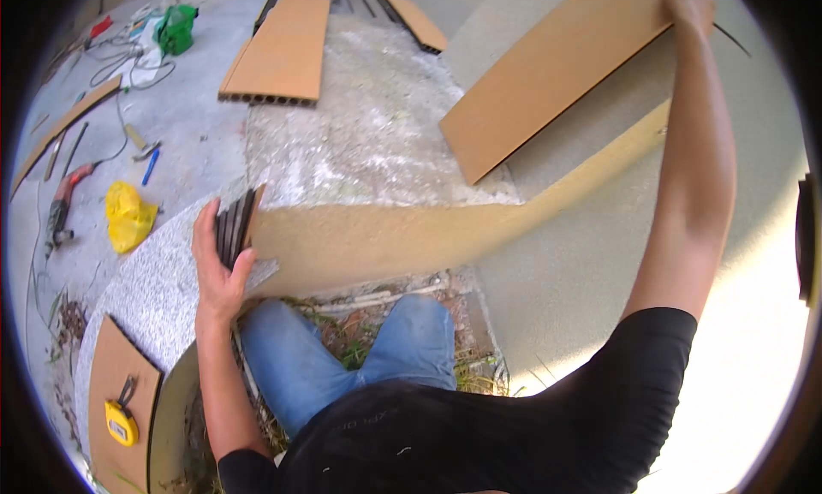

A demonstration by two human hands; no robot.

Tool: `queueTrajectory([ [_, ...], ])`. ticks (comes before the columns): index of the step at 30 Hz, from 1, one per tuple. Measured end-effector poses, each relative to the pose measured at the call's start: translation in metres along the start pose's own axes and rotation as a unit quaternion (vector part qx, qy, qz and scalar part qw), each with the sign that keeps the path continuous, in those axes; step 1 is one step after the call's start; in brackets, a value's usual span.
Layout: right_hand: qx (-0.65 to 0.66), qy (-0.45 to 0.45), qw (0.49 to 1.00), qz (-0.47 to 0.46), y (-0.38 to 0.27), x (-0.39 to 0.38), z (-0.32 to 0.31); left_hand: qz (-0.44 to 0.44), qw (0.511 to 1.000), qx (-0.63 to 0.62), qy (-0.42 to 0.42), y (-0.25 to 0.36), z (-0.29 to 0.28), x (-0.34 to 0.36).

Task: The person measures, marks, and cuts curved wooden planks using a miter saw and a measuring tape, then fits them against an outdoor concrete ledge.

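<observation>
At the upper right, my right hand [692, 10] grips the top edge of a long brown composite board [552, 79]. The board slants along the grey wall, its lower end near the whitish ledge; some of that hand's fingers are hidden. Lower left, my left hand [218, 267] is wrapped around a short ridged piece [233, 229], dark on its grooved side with a thin brown edge. That piece stands upright at the corner of the tan ledge front [368, 241].
Hollow-ended brown planks [278, 53] lie at the back. On the floor to the left are a hammer [145, 147], a blue marker [151, 167], a corded power tool [64, 207], a yellow bag [128, 218] and a green bag [175, 30]. A yellow tape measure [121, 423] rests on a board [120, 357].
</observation>
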State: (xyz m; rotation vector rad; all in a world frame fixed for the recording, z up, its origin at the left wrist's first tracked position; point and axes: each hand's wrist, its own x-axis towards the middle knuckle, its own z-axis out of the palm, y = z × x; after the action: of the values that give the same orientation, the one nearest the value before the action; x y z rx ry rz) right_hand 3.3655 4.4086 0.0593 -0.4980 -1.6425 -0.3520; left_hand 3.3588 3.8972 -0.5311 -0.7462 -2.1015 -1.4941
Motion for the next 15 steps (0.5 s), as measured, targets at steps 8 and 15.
queueTrajectory([
  [8,-0.008,-0.032,0.995,0.096,-0.027,-0.011,-0.032,0.014,0.999,0.047,-0.017,0.006,-0.009,-0.004],
  [15,-0.016,-0.049,0.999,0.019,-0.038,-0.042,-0.04,-0.013,1.0,0.025,-0.002,0.014,-0.007,0.004],
])
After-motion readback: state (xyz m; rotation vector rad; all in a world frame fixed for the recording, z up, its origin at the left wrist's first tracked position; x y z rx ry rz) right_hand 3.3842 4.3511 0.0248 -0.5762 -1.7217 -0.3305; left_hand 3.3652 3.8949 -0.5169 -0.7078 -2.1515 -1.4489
